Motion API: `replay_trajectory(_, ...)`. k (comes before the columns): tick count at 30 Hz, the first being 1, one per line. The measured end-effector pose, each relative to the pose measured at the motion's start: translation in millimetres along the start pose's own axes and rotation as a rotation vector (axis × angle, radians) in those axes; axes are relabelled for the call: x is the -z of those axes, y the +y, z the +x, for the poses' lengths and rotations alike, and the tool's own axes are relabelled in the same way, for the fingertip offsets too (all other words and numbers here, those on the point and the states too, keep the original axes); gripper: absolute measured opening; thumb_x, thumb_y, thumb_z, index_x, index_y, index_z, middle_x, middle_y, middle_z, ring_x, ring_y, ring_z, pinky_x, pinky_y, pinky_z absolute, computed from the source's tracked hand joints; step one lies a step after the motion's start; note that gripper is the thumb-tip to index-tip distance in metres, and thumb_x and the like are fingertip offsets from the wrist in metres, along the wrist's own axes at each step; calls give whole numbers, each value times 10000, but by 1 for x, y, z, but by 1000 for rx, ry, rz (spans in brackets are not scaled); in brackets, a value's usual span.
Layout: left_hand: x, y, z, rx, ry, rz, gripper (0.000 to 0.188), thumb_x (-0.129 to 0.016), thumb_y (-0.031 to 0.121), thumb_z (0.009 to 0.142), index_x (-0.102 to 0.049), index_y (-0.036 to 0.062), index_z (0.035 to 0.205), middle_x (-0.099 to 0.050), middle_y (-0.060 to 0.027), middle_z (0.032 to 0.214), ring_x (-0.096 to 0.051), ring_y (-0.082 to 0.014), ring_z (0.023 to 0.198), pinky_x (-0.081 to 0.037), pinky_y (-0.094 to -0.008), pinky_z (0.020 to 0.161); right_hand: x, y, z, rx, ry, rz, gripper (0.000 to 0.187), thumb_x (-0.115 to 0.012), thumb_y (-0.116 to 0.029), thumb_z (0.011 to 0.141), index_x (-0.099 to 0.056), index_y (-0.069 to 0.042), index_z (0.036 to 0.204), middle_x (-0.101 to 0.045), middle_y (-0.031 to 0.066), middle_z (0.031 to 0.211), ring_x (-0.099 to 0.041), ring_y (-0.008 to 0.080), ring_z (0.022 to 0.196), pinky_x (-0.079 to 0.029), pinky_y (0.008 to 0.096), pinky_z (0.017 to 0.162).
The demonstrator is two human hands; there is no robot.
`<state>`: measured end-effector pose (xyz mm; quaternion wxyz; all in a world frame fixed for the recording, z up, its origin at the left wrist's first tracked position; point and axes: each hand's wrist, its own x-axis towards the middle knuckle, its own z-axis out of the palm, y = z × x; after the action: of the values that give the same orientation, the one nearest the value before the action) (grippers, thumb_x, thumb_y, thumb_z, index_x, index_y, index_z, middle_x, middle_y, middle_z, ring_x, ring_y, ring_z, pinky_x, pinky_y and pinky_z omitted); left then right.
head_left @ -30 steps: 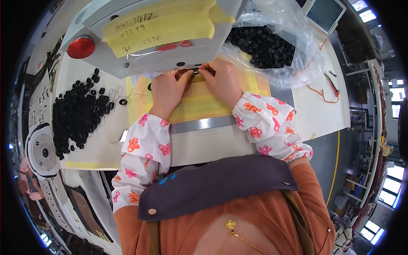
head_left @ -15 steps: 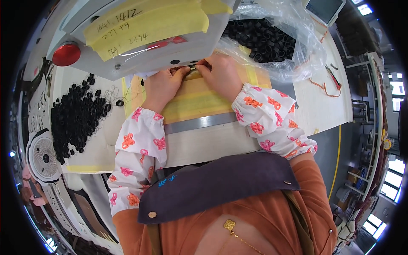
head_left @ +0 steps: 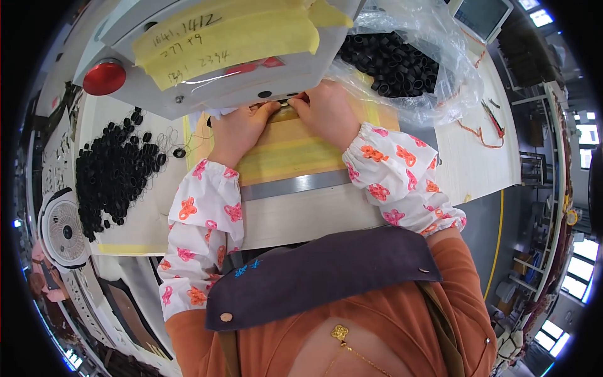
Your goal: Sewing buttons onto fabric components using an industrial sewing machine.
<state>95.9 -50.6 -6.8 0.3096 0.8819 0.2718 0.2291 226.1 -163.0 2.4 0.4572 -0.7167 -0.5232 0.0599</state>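
Note:
My left hand (head_left: 242, 131) and my right hand (head_left: 325, 113) meet under the front edge of a grey machine head (head_left: 251, 81). Thumbs and fingers of both are pinched together. A small dark piece with a pale glint (head_left: 284, 104) shows between the fingertips, too small and covered to name. Beneath the hands is a work plate (head_left: 282, 157) covered with yellow tape, with a metal strip (head_left: 295, 185) along its near edge. White sleeve covers with pink and orange bows reach to both wrists.
At left lies a heap of black loops (head_left: 116, 166) with loose threads; one loop (head_left: 179, 152) sits apart. A clear plastic bag (head_left: 461, 78) holds black loops (head_left: 402, 66) at right. Nearby are red-handled snippers (head_left: 493, 118), a red button (head_left: 104, 77) and a white fan (head_left: 65, 231).
The view has shifted slightly, so the machine sits a little further right. My hands stay pinched at the same spot, with the right fingers reaching slightly further under the machine edge.

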Motion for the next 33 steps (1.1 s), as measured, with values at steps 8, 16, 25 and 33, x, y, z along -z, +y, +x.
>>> replay_trajectory(8, -2, -2, 5, 8, 2, 22, 267, -629, 340, 755, -662, 83, 824, -591, 5, 603, -513, -85, 540, -389, -240, 530, -1, 4, 5, -31, -17, 27, 103, -612, -23, 660, -514, 7, 670, -562, 173, 625, -558, 340, 612, -442, 392, 544)
replay_trajectory(16, 7, 2, 17, 5, 21, 95, 276, -618, 362, 742, -649, 91, 787, -589, -12, 601, -545, -123, 545, -402, -276, 513, 4, -2, 19, -48, 6, 50, 105, -613, -45, 670, -522, 7, 665, -564, 172, 620, -559, 334, 589, -437, 389, 535)
replay_trajectory(25, -1, 13, -15, 48, 40, 159, 291, -569, 367, 744, -633, 95, 825, -604, -111, 689, -584, -294, 645, -446, -402, 552, 7, -1, -10, -61, 2, 43, 143, -654, -83, 672, -542, 4, 685, -577, 109, 594, -568, 198, 521, -449, 294, 499)
replay_trajectory(33, 10, 26, -43, -244, -85, -92, 170, -502, 192, 818, -608, 111, 924, -590, -114, 666, -574, -295, 603, -434, -371, 543, 11, -26, -7, -433, -265, 339, 189, -660, -112, 731, -552, 35, 778, -586, 68, 606, -551, 115, 497, -434, 231, 465)
